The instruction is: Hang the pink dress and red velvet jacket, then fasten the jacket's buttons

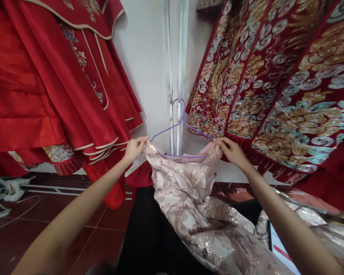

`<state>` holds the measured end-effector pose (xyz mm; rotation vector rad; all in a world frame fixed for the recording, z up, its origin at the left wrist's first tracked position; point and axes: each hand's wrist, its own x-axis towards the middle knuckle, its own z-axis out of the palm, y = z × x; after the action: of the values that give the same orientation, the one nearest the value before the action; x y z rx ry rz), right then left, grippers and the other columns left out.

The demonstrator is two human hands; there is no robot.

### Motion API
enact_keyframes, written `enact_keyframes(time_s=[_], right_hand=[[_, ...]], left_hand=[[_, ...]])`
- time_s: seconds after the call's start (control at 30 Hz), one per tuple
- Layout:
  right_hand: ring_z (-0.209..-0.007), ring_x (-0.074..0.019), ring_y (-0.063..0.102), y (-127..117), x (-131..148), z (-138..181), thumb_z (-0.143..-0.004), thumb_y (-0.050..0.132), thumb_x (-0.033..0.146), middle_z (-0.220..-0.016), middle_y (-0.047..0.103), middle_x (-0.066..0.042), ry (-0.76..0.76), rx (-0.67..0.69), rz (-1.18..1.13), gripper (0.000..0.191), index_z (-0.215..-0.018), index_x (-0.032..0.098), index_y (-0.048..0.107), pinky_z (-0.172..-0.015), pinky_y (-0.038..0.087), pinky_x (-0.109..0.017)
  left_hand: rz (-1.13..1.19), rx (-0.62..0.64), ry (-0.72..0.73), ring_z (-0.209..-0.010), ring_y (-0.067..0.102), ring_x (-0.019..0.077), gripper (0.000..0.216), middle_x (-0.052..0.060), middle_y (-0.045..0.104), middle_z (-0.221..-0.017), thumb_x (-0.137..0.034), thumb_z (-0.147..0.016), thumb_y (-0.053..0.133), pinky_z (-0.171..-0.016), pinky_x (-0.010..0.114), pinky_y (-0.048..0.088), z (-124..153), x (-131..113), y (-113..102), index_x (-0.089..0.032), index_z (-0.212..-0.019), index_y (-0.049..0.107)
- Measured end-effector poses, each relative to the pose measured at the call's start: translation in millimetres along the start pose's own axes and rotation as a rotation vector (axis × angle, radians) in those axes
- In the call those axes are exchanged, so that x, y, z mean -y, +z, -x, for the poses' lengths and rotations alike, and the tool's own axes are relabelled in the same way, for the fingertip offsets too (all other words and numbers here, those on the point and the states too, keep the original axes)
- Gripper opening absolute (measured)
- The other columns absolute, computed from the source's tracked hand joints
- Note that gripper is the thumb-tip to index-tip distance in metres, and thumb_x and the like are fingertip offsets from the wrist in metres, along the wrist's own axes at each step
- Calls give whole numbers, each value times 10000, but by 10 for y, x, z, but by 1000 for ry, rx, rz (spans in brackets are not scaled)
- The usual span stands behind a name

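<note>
Spreading over the wearer's dark-clothed legs (143, 229), the skirt of a pale pink, glinting dress (186, 179) runs off toward the lower right. A lit device (282, 248) lies beside the skirt, near the right forearm; a sweep of the fabric could drag it along.

Farther out, hands well apart: left hand (134, 149) pinching one shoulder of the dress, right hand (232, 151) pinching the other. Purple hanger (182, 119) between them, arm ends at the shoulders, bottom bar across the neckline. Whether its hook bears on anything, cannot tell. Risk, my judgement: wide, smooth-looking shoulders could slide off the thin arms if one side is released early or the skirt's weight pulls unevenly.

Beyond: plain red garments (83, 76) left, embroidered garments (275, 76) right, both close by; raised trim might snag. Pale wall (143, 46) behind.
</note>
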<state>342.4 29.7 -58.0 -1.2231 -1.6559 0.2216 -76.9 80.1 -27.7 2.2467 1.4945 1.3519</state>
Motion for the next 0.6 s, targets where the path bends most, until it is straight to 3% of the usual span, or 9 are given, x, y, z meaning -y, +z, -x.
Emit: enact_keyframes(time_s=[0.1,0.23,0.3,0.37,0.47,0.53,0.6], right_hand=[[-876,-223,615,11,-121,27,-832,499,455,-932,681,-59,57,-124,-41,313,-942,197,638,-834,475,-371],[-777,-222,631,61,-288,269,-753,560,460,-833,680,-42,341,-208,-191,279,-855,213,639,-719,529,-385],[-670,-204,633,95,-331,486,-711,594,401,-766,671,-20,578,-179,-310,186,-759,224,626,-629,553,-377],[-627,-191,639,125,-332,705,-677,615,325,-743,674,-7,754,-81,-419,101,-703,228,619,-591,569,-370],[-670,-183,661,149,-269,906,-661,635,293,-772,690,-2,805,29,-496,81,-712,232,648,-593,586,-337],[-684,-178,665,151,-209,924,-659,647,298,-758,690,-1,767,-10,-503,83,-708,231,654,-604,592,-316],[-693,-187,670,140,-157,887,-651,659,297,-730,688,-5,729,-95,-508,84,-702,232,648,-623,598,-322]], left_hand=[[-170,-130,-93,-489,367,125,477,-9,398,-461,-506,-853,428,-517,261,214,218,205,-8,-170,-529,529],[-34,71,-245,-460,392,126,495,-13,423,-420,-537,-818,476,-507,255,231,665,566,69,-169,-497,556],[200,118,-262,-532,483,147,471,5,558,-520,-550,-810,499,-550,251,310,830,615,180,-161,-581,632],[440,133,-325,-649,566,178,428,34,663,-667,-554,-775,567,-637,263,385,885,531,316,-156,-681,692],[860,166,-448,-883,624,215,387,63,710,-976,-489,-727,678,-793,290,436,767,245,508,-180,-957,718],[1138,212,-537,-940,633,229,434,79,697,-1054,-472,-735,688,-838,322,454,622,45,606,-190,-1065,686],[1314,245,-589,-910,647,235,430,96,703,-1012,-482,-747,677,-832,343,472,489,-101,677,-162,-1034,690]])
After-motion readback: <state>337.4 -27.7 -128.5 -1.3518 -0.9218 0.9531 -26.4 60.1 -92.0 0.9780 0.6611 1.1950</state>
